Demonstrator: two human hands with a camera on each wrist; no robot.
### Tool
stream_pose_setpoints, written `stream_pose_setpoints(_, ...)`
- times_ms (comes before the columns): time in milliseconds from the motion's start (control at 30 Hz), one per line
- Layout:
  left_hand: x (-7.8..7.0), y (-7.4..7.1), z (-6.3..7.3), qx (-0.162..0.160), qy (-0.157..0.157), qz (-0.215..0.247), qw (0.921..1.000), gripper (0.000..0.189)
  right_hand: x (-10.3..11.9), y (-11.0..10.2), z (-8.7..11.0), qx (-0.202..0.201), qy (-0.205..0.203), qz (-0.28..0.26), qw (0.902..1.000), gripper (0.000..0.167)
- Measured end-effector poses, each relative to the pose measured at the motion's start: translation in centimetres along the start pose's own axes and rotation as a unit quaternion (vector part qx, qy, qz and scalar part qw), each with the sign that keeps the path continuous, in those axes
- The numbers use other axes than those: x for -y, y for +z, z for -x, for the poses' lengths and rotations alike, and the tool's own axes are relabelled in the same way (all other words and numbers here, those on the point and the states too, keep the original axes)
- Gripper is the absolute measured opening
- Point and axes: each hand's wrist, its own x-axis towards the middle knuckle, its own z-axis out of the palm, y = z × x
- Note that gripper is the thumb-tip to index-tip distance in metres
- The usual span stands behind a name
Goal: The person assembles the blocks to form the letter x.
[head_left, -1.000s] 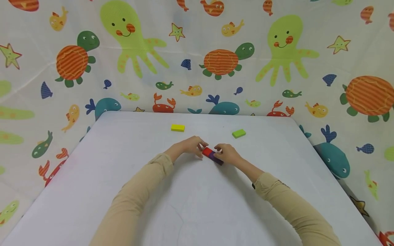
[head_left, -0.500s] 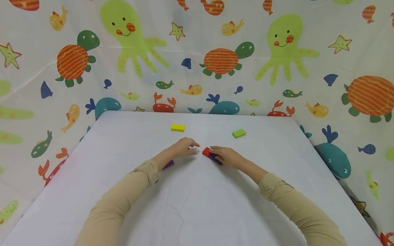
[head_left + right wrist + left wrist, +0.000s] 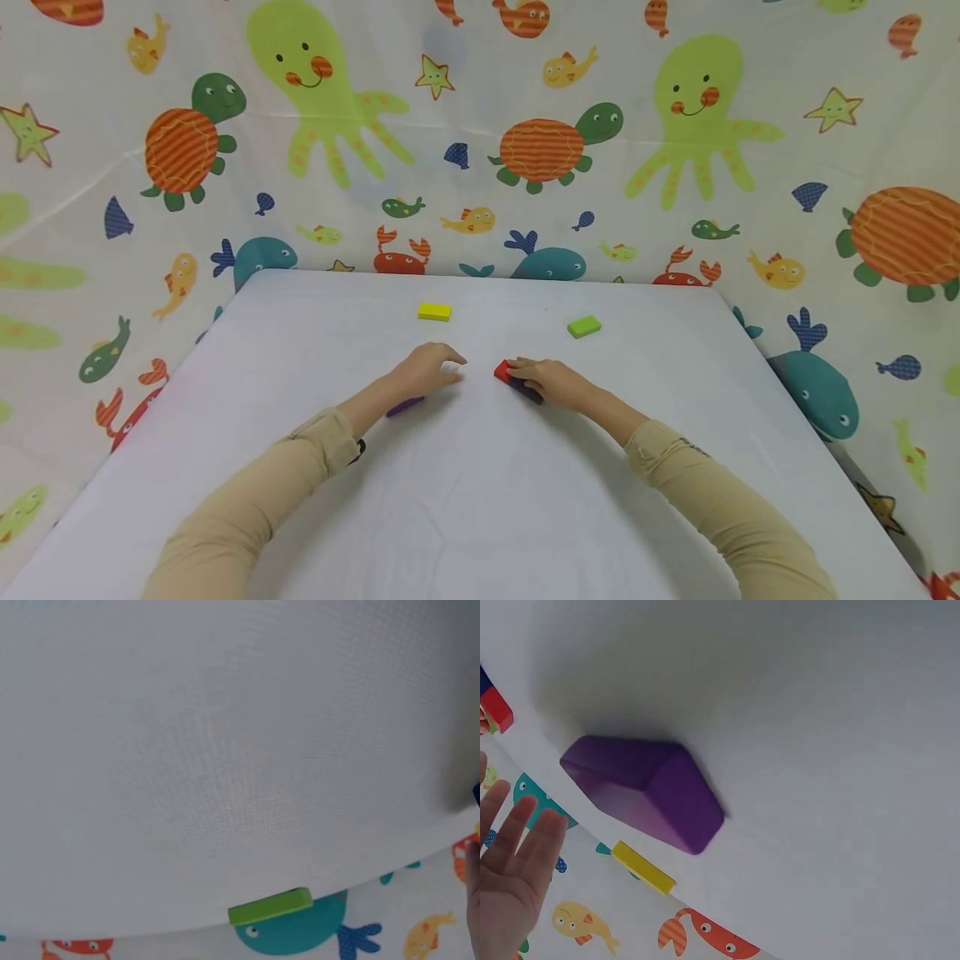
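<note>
My left hand (image 3: 429,369) is held with its fingers apart and nothing between them, left of the row of blocks. Below its wrist a purple block (image 3: 405,407) lies on the table; the left wrist view shows this purple block (image 3: 646,787) large, beyond the fingertips' reach. My right hand (image 3: 557,383) grips a dark blue block (image 3: 527,390), fingers over its top and thumb along the near side. End to end with it, a red block (image 3: 501,370) points toward the left hand. The right hand covers part of both blocks.
Toward the back of the white table (image 3: 465,500) lie a yellow block (image 3: 434,312) and a light green block (image 3: 584,327). A curtain (image 3: 465,108) printed with sea animals hangs behind and around the table.
My left hand has drawn back leftward from the red block, and the purple block shows from under its wrist. My right hand has slid its fingers further over the dark blue and red blocks.
</note>
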Motion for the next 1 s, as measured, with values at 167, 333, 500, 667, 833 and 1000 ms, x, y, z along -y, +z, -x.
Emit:
stream_pose_setpoints(167,0.3,-0.6,1.5,-0.004,-0.029,-0.019,0.9994,0.035,0.0,-0.1,-0.1,0.005,0.001,0.011,0.9999,0.037)
stream_pose_setpoints(333,1.2,-0.8,2.6,-0.009,-0.037,-0.046,0.9982,0.038,0.1,-0.1,0.0,0.012,0.004,0.008,0.9999,0.036)
stream_pose_setpoints(500,1.9,-0.7,3.5,-0.010,-0.033,-0.071,0.9969,0.044,0.1,-0.2,0.1,0.018,-0.002,0.002,0.9998,0.037)
stream_pose_setpoints(667,2.3,-0.6,4.4,-0.023,-0.027,-0.088,0.9955,0.049,0.0,-0.2,0.2,0.018,-0.005,-0.002,0.9998,0.037)
stream_pose_setpoints(833,2.5,-0.4,5.1,-0.034,-0.043,-0.087,0.9947,0.052,0.0,-0.1,0.2,0.016,-0.013,0.001,0.9998,0.036)
stream_pose_setpoints(1000,2.8,-0.2,5.5,-0.034,-0.073,-0.075,0.9940,0.061,0.1,0.0,0.3,0.018,-0.006,-0.001,0.9998,0.037)
